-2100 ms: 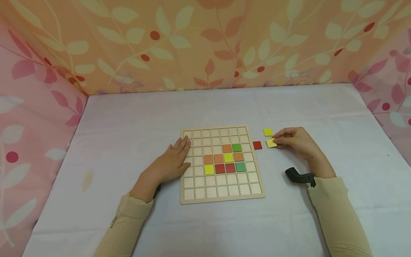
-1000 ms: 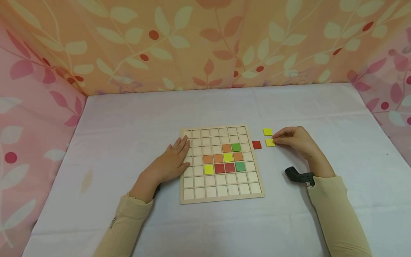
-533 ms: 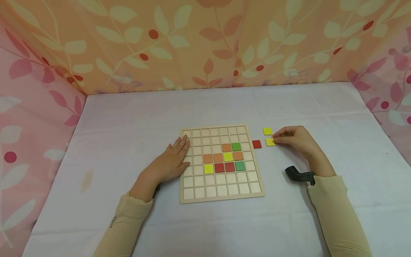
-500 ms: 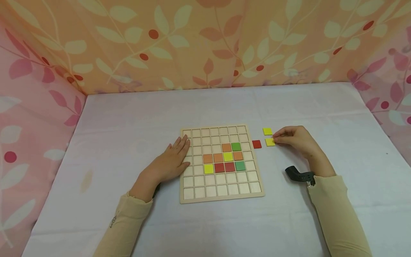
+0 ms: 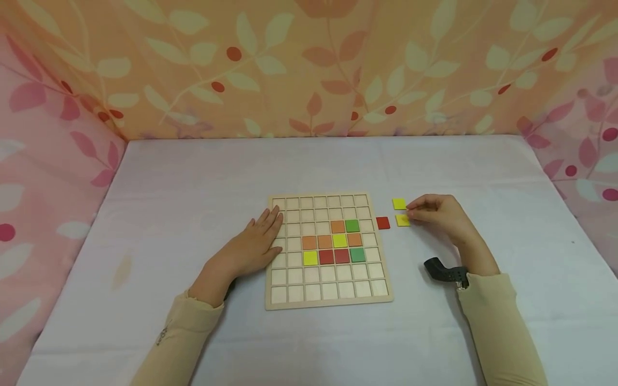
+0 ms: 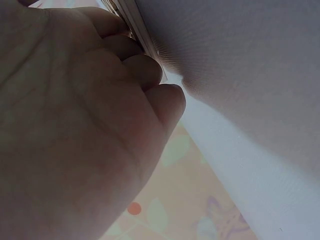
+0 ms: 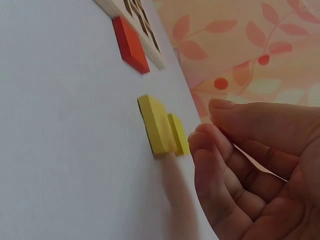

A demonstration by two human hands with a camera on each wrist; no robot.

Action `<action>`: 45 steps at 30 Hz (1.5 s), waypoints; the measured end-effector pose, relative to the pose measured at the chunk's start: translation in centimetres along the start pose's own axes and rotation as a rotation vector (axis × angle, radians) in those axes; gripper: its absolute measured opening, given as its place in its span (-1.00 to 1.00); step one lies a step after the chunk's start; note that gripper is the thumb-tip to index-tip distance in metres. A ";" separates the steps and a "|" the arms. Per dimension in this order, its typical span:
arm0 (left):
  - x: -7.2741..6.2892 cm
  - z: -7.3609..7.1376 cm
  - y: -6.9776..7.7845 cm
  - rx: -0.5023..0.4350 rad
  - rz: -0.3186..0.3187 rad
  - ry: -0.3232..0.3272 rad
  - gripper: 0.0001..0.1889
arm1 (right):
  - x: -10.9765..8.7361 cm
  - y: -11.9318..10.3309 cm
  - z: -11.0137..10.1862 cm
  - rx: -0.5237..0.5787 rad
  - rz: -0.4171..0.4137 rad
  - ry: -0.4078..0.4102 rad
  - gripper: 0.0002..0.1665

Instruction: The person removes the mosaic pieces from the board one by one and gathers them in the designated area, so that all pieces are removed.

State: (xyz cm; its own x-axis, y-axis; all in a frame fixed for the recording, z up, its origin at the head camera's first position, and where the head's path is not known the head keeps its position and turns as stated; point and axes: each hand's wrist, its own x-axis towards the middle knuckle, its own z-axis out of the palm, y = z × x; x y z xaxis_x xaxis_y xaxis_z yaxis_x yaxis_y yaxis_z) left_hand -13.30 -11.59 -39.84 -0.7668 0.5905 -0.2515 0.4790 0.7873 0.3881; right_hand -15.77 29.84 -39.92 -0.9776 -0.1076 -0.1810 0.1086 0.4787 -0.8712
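Observation:
A pale wooden grid board lies at the middle of the table, with several orange, green, yellow and red tiles in its cells. My left hand rests flat over the board's left edge, fingers straight. Right of the board is a loose red tile, then a yellow tile with another yellow tile behind it. My right hand hovers beside these yellow tiles. In the right wrist view, its thumb and fingers are loosely bent, hold nothing and stand apart from the nearer yellow tile.
A white cloth covers the table. Patterned fabric closes it off at the back and both sides. A black wrist-worn device sticks out beside my right wrist.
My right fingers first held the nearer yellow tile, then set it flat on the cloth, and now have come away from it. The left hand has stayed on the board; the head view has shifted slightly.

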 end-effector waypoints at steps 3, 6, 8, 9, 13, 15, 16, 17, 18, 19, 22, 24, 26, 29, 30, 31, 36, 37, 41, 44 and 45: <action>0.2 0.1 0.0 -0.003 0.003 0.003 -0.27 | -0.1 -0.6 0.3 -0.011 -0.032 -0.006 -0.70; 0.3 0.2 -0.1 0.001 0.004 0.005 -0.27 | -0.2 -1.1 0.8 -0.023 -0.053 -0.021 -0.72; 0.3 0.3 -0.1 0.003 0.004 0.005 -0.27 | -0.1 -1.5 1.1 -0.028 -0.065 -0.036 -0.72; 0.3 0.3 -0.1 0.003 0.004 0.004 -0.27 | -0.1 -1.7 1.3 -0.026 -0.068 -0.045 -0.72; 0.3 0.3 -0.1 -0.001 0.005 0.003 -0.28 | 0.2 -2.7 2.2 -0.027 -0.079 -0.075 -0.71; 0.2 0.3 -0.1 0.000 0.003 0.002 -0.28 | 0.4 -3.2 2.7 -0.041 -0.086 -0.085 -0.72; 0.2 0.3 0.0 0.000 0.000 0.001 -0.28 | 0.5 -3.4 2.9 -0.053 -0.092 -0.089 -0.73; 0.1 0.3 0.0 0.000 -0.002 0.000 -0.28 | 0.7 -3.5 3.1 -0.064 -0.095 -0.093 -0.73; 0.1 0.3 0.0 -0.004 -0.002 0.002 -0.28 | 0.8 -3.7 3.4 -0.073 -0.097 -0.097 -0.74; 0.1 0.3 0.1 -0.005 -0.002 0.001 -0.29 | 0.9 -3.8 3.6 -0.081 -0.097 -0.103 -0.75; 0.0 0.2 0.1 -0.010 -0.005 0.000 -0.29 | 1.3 -4.0 4.3 -0.100 -0.089 -0.116 -0.77; 0.0 0.2 0.1 -0.010 -0.006 -0.001 -0.29 | 1.5 -4.2 4.8 -0.107 -0.089 -0.127 -0.78; 0.0 0.2 0.1 -0.005 -0.009 -0.003 -0.28 | 1.7 -4.4 5.3 -0.107 -0.100 -0.139 -0.79; 0.0 0.3 0.1 -0.003 -0.012 -0.005 -0.28 | 1.9 -4.6 5.8 -0.094 -0.127 -0.158 -0.80; 0.0 0.2 0.1 -0.005 -0.012 -0.004 -0.28 | 2.0 -4.8 6.0 -0.085 -0.135 -0.164 -0.80; 0.0 0.2 0.1 -0.004 -0.011 -0.003 -0.28 | 2.1 -4.8 6.1 -0.078 -0.142 -0.169 -0.80; -0.1 0.2 0.0 0.001 -0.009 -0.001 -0.28 | 2.4 -5.3 6.8 -0.046 -0.161 -0.205 -0.81; -0.1 0.1 0.0 0.001 -0.008 0.000 -0.28 | 2.5 -5.3 6.9 -0.046 -0.161 -0.211 -0.81; -0.1 0.0 0.1 -0.002 -0.011 -0.002 -0.28 | 2.8 -5.6 7.6 -0.055 -0.163 -0.229 -0.81; -0.1 0.0 0.2 -0.006 -0.014 -0.006 -0.28 | 2.9 -5.7 8.0 -0.067 -0.170 -0.247 -0.81; -0.1 0.0 0.2 -0.006 -0.014 -0.007 -0.28 | 2.9 -5.7 8.2 -0.068 -0.172 -0.252 -0.81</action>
State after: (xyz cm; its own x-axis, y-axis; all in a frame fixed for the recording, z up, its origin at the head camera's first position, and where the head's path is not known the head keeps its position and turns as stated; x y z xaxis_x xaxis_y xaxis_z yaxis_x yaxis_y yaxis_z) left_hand -13.16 -11.52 -39.73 -0.7706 0.5805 -0.2630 0.4657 0.7946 0.3895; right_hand -17.80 19.67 -39.19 -0.9040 -0.4009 -0.1487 -0.0749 0.4909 -0.8680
